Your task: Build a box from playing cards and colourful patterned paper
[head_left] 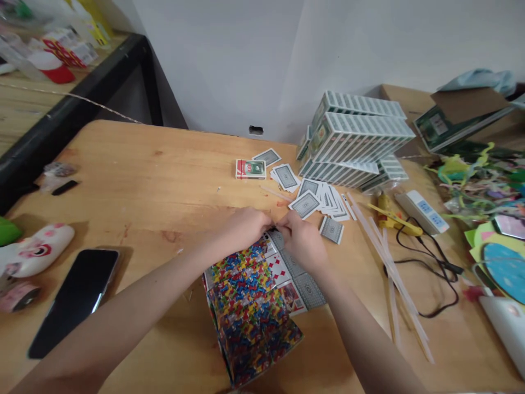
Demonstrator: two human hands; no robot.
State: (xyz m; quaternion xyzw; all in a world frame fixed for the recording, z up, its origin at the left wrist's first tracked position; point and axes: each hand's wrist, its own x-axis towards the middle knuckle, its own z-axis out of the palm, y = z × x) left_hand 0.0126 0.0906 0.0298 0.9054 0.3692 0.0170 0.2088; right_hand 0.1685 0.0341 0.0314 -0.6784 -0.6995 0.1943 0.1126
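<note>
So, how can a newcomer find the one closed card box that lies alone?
Start at the big stack of card packs by the wall. Left of it, on the wooden table, lies a single card box. It alone has a red-and-green face, unlike the grey-backed loose cards beside it.

Glossy phone (74,300) on matt wooden table (156,180).

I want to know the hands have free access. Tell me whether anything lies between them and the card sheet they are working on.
Nothing visible does. The left hand and right hand already meet at the far edge of the sheet of joined playing cards, beside its colourful patterned covering. The loose playing cards lie beyond, on the wooden table.
</note>
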